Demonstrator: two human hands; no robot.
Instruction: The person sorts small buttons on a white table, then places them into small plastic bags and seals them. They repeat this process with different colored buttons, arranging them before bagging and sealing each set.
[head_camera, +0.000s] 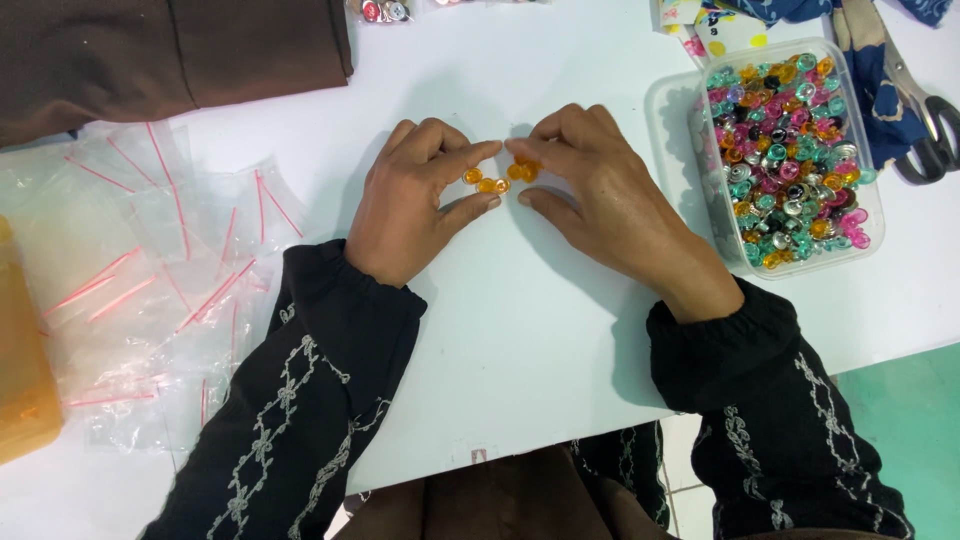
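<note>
Orange beads (497, 177), small, round and shiny like glass, lie in a little bunch on the smooth white counter (520, 330), right between the two hands. The left hand (412, 205) has a narrow grip, thumb and first finger almost closed around the beads on its side. The right hand (600, 195) pinches a few of the orange beads at its fingertips. To the right sits a clear plastic tub (868, 215) with soft round corners, full of glossy beads in pink, teal, orange and silver. Beyond it lie metal scissors (925, 120) on blue patterned cloth (880, 120). To the left is a heap of thin, crinkly clear bags (150, 270) with red strips along the tops. Dark brown cloth (150, 50) lies folded at the top left. Both sleeves (300, 400) are black with pale stitched chains.
</note>
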